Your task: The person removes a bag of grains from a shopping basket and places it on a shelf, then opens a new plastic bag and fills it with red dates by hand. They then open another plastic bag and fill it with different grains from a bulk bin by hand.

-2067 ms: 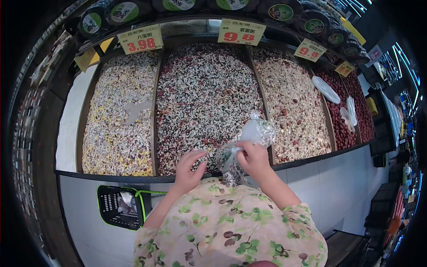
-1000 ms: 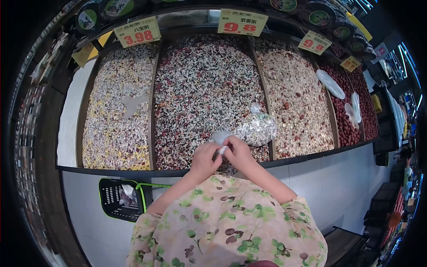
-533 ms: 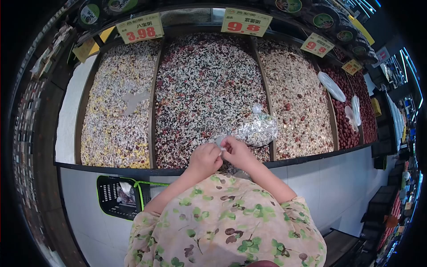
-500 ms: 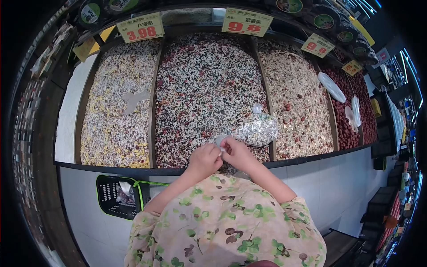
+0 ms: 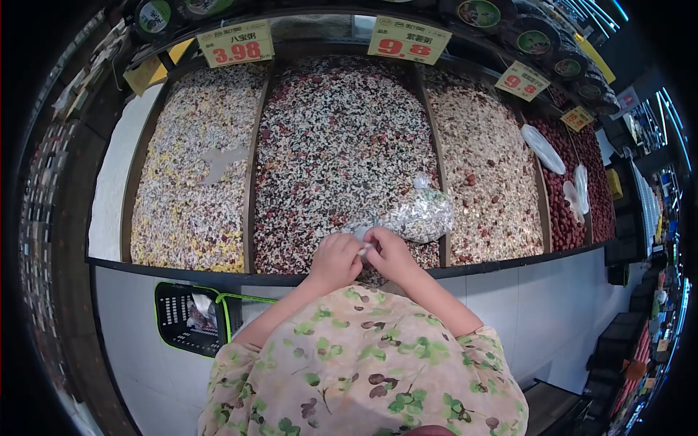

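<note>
My left hand [image 5: 337, 259] and my right hand [image 5: 392, 256] meet over the front edge of the middle grain bin. Both are closed, fingertips pinching a thin, whitish plastic bag [image 5: 360, 232] between them. Most of this bag is hidden by my hands; some dark mixed grain shows just below them. Beyond my right hand, a knotted clear plastic bag [image 5: 422, 216] filled with mixed grain lies on the loose mixed grain [image 5: 342, 145].
Wooden dividers [image 5: 434, 145] separate the bins. A pale scoop [image 5: 220, 164] lies in the left bin, and white scoops [image 5: 542, 149] rest by the red dates [image 5: 563, 211]. Price signs [image 5: 409, 40] stand behind. A black basket [image 5: 187, 318] with a bag inside sits on the floor.
The view has shifted slightly. My hands stay together at the same spot with the plastic between their fingertips, and only the fingers have moved a little.
</note>
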`<move>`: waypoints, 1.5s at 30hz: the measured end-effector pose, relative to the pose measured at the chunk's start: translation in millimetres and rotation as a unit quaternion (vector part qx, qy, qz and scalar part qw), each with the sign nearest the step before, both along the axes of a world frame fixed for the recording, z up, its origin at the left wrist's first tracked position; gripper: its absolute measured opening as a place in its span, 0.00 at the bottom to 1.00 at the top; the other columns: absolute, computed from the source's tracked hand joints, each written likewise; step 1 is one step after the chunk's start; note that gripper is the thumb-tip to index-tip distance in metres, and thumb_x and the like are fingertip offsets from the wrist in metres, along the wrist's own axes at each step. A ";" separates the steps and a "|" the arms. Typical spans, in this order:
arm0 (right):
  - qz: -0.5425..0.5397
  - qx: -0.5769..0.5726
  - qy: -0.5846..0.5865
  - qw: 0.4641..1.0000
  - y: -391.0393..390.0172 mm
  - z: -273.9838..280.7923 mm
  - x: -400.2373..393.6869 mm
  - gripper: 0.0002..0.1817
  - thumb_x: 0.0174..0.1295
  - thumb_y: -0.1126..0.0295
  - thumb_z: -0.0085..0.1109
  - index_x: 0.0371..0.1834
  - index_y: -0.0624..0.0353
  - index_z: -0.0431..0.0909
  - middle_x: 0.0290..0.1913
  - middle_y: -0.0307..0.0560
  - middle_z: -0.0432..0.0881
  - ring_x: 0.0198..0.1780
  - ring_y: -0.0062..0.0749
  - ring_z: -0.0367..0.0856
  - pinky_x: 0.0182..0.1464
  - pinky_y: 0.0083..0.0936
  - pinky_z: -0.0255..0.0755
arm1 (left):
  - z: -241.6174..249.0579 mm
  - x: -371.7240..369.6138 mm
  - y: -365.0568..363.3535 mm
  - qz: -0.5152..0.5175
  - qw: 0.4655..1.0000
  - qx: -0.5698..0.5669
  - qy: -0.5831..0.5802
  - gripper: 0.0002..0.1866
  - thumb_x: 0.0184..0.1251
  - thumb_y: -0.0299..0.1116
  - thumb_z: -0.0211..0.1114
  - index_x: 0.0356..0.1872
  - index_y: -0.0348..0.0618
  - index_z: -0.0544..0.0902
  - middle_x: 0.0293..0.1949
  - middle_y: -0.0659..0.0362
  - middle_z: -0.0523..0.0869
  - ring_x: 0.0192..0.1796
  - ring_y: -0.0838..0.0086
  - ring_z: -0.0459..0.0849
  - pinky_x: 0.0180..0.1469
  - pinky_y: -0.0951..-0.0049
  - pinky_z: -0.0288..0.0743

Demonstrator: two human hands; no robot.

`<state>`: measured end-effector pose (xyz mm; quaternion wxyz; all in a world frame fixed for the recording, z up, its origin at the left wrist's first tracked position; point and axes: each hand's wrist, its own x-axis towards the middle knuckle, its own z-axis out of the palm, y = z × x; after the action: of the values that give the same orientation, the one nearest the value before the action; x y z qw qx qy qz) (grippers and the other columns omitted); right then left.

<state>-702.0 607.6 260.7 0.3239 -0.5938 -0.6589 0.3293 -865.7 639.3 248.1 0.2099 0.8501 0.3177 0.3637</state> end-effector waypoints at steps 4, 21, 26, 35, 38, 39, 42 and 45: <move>-0.021 -0.054 0.020 0.998 0.7 4.7 -7.6 0.13 0.49 0.75 0.55 0.40 0.59 0.71 0.28 0.48 0.75 0.29 0.37 0.75 0.33 0.29 0.69 | 3.2 1.4 2.2 0.025 0.996 0.072 0.043 0.11 0.40 0.28 0.63 0.30 0.44 0.76 0.29 0.56 0.76 0.35 0.60 0.76 0.38 0.63 0.68; 0.040 0.088 -0.050 0.994 3.2 3.6 -4.8 0.10 0.49 0.77 0.52 0.36 0.59 0.75 0.35 0.50 0.77 0.39 0.47 0.76 0.40 0.37 0.71 | -11.6 -5.4 0.0 -0.019 0.999 -0.001 -0.029 0.08 0.41 0.27 0.64 0.26 0.43 0.76 0.25 0.57 0.74 0.31 0.62 0.75 0.35 0.64 0.67; -0.008 0.000 -0.063 0.998 0.5 24.5 -10.5 0.10 0.48 0.71 0.56 0.35 0.58 0.75 0.28 0.50 0.76 0.33 0.45 0.77 0.36 0.35 0.71 | 4.0 -2.8 0.1 0.043 0.997 0.046 0.045 0.09 0.42 0.30 0.65 0.27 0.44 0.76 0.27 0.57 0.75 0.32 0.63 0.76 0.37 0.64 0.65; 0.023 0.034 0.004 0.999 4.4 3.5 -3.0 0.12 0.52 0.75 0.53 0.41 0.59 0.75 0.35 0.50 0.77 0.41 0.46 0.76 0.42 0.35 0.71 | -6.2 -8.3 4.3 0.005 0.997 0.074 0.039 0.06 0.42 0.30 0.64 0.20 0.44 0.75 0.20 0.59 0.74 0.25 0.65 0.75 0.34 0.65 0.65; 0.067 0.117 -0.053 0.989 6.4 -5.3 0.8 0.12 0.53 0.77 0.52 0.41 0.59 0.76 0.35 0.49 0.78 0.41 0.46 0.76 0.43 0.35 0.71 | -8.1 -9.6 2.7 -0.015 0.998 0.064 0.006 0.05 0.42 0.29 0.65 0.21 0.44 0.77 0.21 0.59 0.75 0.24 0.65 0.75 0.31 0.66 0.66; 0.064 0.116 -0.054 0.990 5.4 -8.1 1.0 0.12 0.53 0.77 0.52 0.41 0.59 0.76 0.35 0.49 0.78 0.41 0.46 0.76 0.43 0.35 0.71 | -9.3 -9.6 2.4 -0.026 0.998 0.058 -0.010 0.05 0.42 0.29 0.65 0.22 0.45 0.77 0.21 0.59 0.75 0.24 0.65 0.75 0.31 0.66 0.66; 0.073 0.131 -0.067 0.986 3.9 -10.4 -0.7 0.10 0.54 0.77 0.51 0.39 0.59 0.77 0.35 0.49 0.78 0.41 0.46 0.76 0.44 0.36 0.71 | -13.1 -7.0 -0.5 -0.034 0.998 0.025 -0.051 0.06 0.43 0.29 0.66 0.24 0.45 0.79 0.22 0.59 0.76 0.25 0.64 0.76 0.31 0.66 0.67; 0.056 0.155 -0.033 0.986 4.0 -6.0 -3.1 0.10 0.53 0.79 0.52 0.38 0.59 0.78 0.30 0.48 0.77 0.32 0.39 0.76 0.36 0.29 0.70 | -9.6 -8.6 -3.5 -0.020 0.997 -0.031 -0.075 0.07 0.44 0.29 0.66 0.26 0.45 0.79 0.22 0.59 0.76 0.26 0.63 0.76 0.32 0.66 0.67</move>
<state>-705.1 611.6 254.6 0.3711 -0.5090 -0.7445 0.2212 -874.2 635.7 238.5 0.2662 0.8199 0.2951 0.4120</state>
